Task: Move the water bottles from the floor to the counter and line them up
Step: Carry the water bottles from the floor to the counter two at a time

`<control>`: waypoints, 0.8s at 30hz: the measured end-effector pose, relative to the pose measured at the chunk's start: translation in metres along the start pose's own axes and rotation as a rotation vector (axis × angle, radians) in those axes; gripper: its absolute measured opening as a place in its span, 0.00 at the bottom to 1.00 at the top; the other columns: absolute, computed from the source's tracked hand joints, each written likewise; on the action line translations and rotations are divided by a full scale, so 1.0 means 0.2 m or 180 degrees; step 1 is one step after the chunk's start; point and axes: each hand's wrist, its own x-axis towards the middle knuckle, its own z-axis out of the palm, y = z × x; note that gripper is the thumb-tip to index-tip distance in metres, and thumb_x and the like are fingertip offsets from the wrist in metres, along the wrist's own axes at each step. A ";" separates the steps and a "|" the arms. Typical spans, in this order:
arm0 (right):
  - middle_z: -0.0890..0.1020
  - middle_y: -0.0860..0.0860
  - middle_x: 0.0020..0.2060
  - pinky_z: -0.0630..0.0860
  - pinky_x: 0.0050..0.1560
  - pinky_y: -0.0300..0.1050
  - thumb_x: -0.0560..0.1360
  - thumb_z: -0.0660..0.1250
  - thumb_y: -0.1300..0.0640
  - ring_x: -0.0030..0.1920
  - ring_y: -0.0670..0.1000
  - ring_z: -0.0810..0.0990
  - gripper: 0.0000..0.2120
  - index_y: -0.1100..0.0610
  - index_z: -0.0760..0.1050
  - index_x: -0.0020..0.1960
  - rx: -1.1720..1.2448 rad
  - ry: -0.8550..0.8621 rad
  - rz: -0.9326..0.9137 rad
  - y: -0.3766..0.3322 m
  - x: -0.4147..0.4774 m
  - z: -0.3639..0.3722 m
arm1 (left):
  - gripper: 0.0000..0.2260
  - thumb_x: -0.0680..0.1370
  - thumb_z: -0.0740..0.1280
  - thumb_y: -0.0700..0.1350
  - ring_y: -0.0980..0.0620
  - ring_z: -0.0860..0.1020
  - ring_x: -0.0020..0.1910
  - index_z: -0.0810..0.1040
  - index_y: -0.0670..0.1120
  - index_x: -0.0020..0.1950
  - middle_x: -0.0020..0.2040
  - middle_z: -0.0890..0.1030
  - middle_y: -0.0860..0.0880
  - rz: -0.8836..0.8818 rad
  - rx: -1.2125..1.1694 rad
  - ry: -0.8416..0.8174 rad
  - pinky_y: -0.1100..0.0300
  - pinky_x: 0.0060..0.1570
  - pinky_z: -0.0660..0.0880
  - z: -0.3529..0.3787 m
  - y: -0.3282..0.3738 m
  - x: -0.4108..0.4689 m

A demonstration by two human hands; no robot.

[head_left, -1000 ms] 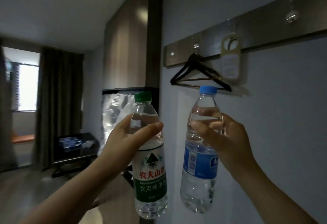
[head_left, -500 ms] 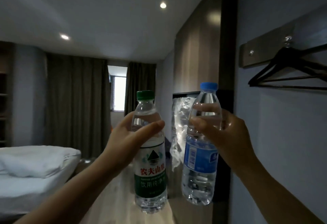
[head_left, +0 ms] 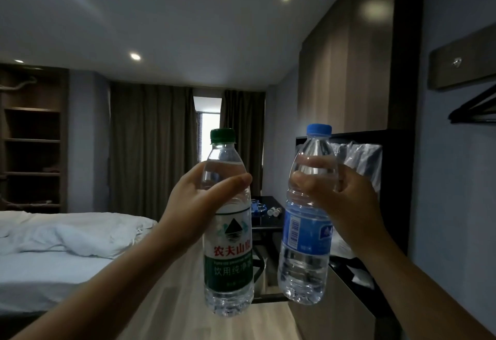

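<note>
Carrying one bottle in each hand, we are partway through the job, as far as we can judge. Our left hand (head_left: 198,205) is wrapped round the shoulder of a clear plastic water bottle with a green cap and a green-and-white label (head_left: 228,248), thumb laid across the front. Our right hand (head_left: 346,205) grips a clear plastic water bottle with a blue cap and a blue label (head_left: 306,243) at about the same height, fingers curled round its upper body. Both bottles hang upright, side by side with a gap between them, lifted clear of the pale wooden floor (head_left: 166,302) below our forearms.

The pick-up is done for these two, but neither stands on any surface yet. Just below our right hand runs a dark-topped counter (head_left: 342,264), which we take to be the place for them, and crinkled clear plastic sheeting (head_left: 359,162) shows behind that hand. Farther off, in the gap between the bottles, a low dark table (head_left: 264,200) carries small items we cannot identify. A bed with rumpled white bedding (head_left: 67,240) lies out beyond our left arm.

What is left is to set both bottles on the counter and line them up. Whether more bottles wait on the floor we cannot tell, as most of it is out of view.
</note>
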 end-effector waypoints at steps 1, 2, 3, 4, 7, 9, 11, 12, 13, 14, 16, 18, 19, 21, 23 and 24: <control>0.86 0.51 0.44 0.84 0.42 0.44 0.65 0.73 0.44 0.42 0.48 0.86 0.23 0.52 0.77 0.56 -0.0017 -0.0014 -0.0021 0.03 0.02 0.02 | 0.19 0.58 0.71 0.62 0.54 0.84 0.41 0.80 0.55 0.45 0.43 0.85 0.51 0.0005 0.0001 0.0001 0.66 0.35 0.78 -0.01 -0.03 0.03; 0.86 0.51 0.43 0.83 0.41 0.43 0.65 0.73 0.44 0.42 0.48 0.86 0.23 0.52 0.77 0.56 -0.0013 -0.0025 -0.0041 0.07 0.05 0.03 | 0.20 0.58 0.71 0.62 0.53 0.84 0.41 0.80 0.55 0.45 0.43 0.85 0.51 0.0004 0.0009 0.0011 0.65 0.36 0.78 -0.01 -0.07 0.06; 0.86 0.51 0.43 0.83 0.41 0.42 0.65 0.73 0.44 0.42 0.48 0.86 0.23 0.52 0.77 0.56 0.0011 -0.0035 -0.0048 0.11 0.08 0.04 | 0.20 0.58 0.71 0.63 0.53 0.84 0.42 0.80 0.55 0.45 0.43 0.85 0.50 -0.0004 0.0028 0.0022 0.63 0.38 0.78 -0.01 -0.11 0.09; 0.86 0.51 0.43 0.83 0.41 0.42 0.65 0.73 0.44 0.42 0.48 0.86 0.22 0.52 0.77 0.56 0.0030 -0.0043 -0.0052 0.15 0.12 0.04 | 0.20 0.58 0.71 0.63 0.53 0.84 0.42 0.80 0.55 0.45 0.43 0.85 0.50 -0.0011 0.0053 0.0036 0.61 0.40 0.78 0.00 -0.15 0.13; 0.86 0.52 0.44 0.83 0.41 0.42 0.65 0.75 0.43 0.42 0.48 0.86 0.22 0.52 0.77 0.56 0.0051 -0.0072 -0.0099 0.30 0.22 0.06 | 0.19 0.58 0.71 0.63 0.54 0.84 0.42 0.80 0.57 0.44 0.43 0.84 0.51 0.0006 0.0101 0.0044 0.63 0.38 0.78 0.02 -0.28 0.22; 0.86 0.51 0.44 0.83 0.40 0.41 0.66 0.74 0.44 0.42 0.47 0.86 0.22 0.52 0.77 0.56 0.0042 -0.0108 -0.0149 0.40 0.30 0.06 | 0.18 0.58 0.71 0.63 0.54 0.84 0.42 0.80 0.58 0.44 0.44 0.85 0.52 -0.0010 0.0162 0.0092 0.64 0.38 0.78 0.05 -0.37 0.30; 0.86 0.50 0.43 0.81 0.38 0.37 0.66 0.72 0.45 0.41 0.46 0.86 0.20 0.51 0.77 0.55 0.0089 -0.0149 -0.0168 0.51 0.39 0.06 | 0.18 0.58 0.72 0.63 0.54 0.84 0.42 0.80 0.58 0.44 0.44 0.85 0.52 -0.0058 0.0209 0.0121 0.62 0.40 0.78 0.08 -0.46 0.39; 0.86 0.50 0.42 0.81 0.37 0.37 0.66 0.72 0.46 0.41 0.46 0.86 0.20 0.51 0.77 0.55 0.0140 -0.0170 -0.0165 0.56 0.44 0.07 | 0.17 0.58 0.72 0.63 0.54 0.84 0.43 0.80 0.59 0.44 0.44 0.85 0.52 -0.0072 0.0224 0.0135 0.61 0.41 0.78 0.09 -0.50 0.44; 0.86 0.50 0.42 0.81 0.37 0.37 0.66 0.72 0.46 0.40 0.46 0.86 0.20 0.52 0.77 0.55 0.0183 -0.0181 -0.0159 0.61 0.49 0.07 | 0.17 0.58 0.72 0.64 0.54 0.84 0.43 0.80 0.59 0.44 0.44 0.85 0.52 -0.0070 0.0242 0.0142 0.61 0.41 0.78 0.10 -0.54 0.49; 0.86 0.49 0.43 0.82 0.38 0.39 0.66 0.73 0.47 0.41 0.47 0.86 0.21 0.52 0.77 0.56 0.0201 -0.0189 -0.0153 0.67 0.53 0.07 | 0.17 0.58 0.71 0.64 0.54 0.84 0.43 0.80 0.60 0.43 0.44 0.85 0.52 -0.0065 0.0267 0.0138 0.61 0.41 0.77 0.12 -0.58 0.54; 0.86 0.50 0.44 0.83 0.41 0.43 0.66 0.72 0.47 0.42 0.47 0.86 0.22 0.53 0.77 0.57 0.0186 -0.0231 -0.0170 0.78 0.63 0.07 | 0.16 0.59 0.71 0.64 0.55 0.84 0.43 0.80 0.61 0.43 0.44 0.84 0.53 -0.0053 0.0317 0.0166 0.62 0.41 0.77 0.16 -0.67 0.63; 0.86 0.51 0.44 0.84 0.43 0.47 0.67 0.72 0.47 0.42 0.48 0.86 0.22 0.53 0.77 0.58 0.0184 -0.0237 -0.0181 0.89 0.71 0.08 | 0.16 0.59 0.71 0.64 0.55 0.84 0.43 0.80 0.62 0.43 0.44 0.84 0.53 -0.0064 0.0342 0.0190 0.62 0.41 0.77 0.18 -0.76 0.72; 0.86 0.51 0.44 0.84 0.43 0.48 0.67 0.73 0.47 0.42 0.48 0.86 0.22 0.53 0.77 0.58 0.0214 -0.0230 -0.0165 0.95 0.76 0.08 | 0.16 0.59 0.71 0.64 0.55 0.84 0.43 0.80 0.62 0.43 0.44 0.84 0.53 -0.0085 0.0352 0.0190 0.61 0.42 0.77 0.19 -0.80 0.77; 0.86 0.50 0.44 0.84 0.44 0.50 0.66 0.76 0.44 0.42 0.48 0.86 0.23 0.51 0.77 0.58 0.0292 -0.0220 -0.0088 1.06 0.84 0.11 | 0.17 0.58 0.71 0.64 0.54 0.84 0.43 0.80 0.61 0.44 0.44 0.84 0.53 -0.0113 0.0362 0.0194 0.60 0.42 0.78 0.19 -0.90 0.87; 0.86 0.48 0.44 0.83 0.45 0.52 0.63 0.76 0.40 0.43 0.48 0.86 0.26 0.49 0.78 0.57 0.0349 -0.0233 -0.0010 1.16 0.91 0.15 | 0.17 0.58 0.71 0.64 0.54 0.84 0.43 0.80 0.61 0.44 0.44 0.84 0.53 -0.0106 0.0365 0.0198 0.62 0.40 0.78 0.18 -1.00 0.96; 0.86 0.47 0.45 0.83 0.45 0.52 0.61 0.74 0.39 0.43 0.48 0.86 0.27 0.49 0.78 0.57 0.0346 -0.0243 0.0000 1.21 0.95 0.18 | 0.16 0.58 0.72 0.64 0.54 0.84 0.43 0.80 0.61 0.44 0.44 0.84 0.53 -0.0096 0.0366 0.0199 0.63 0.39 0.78 0.17 -1.05 1.01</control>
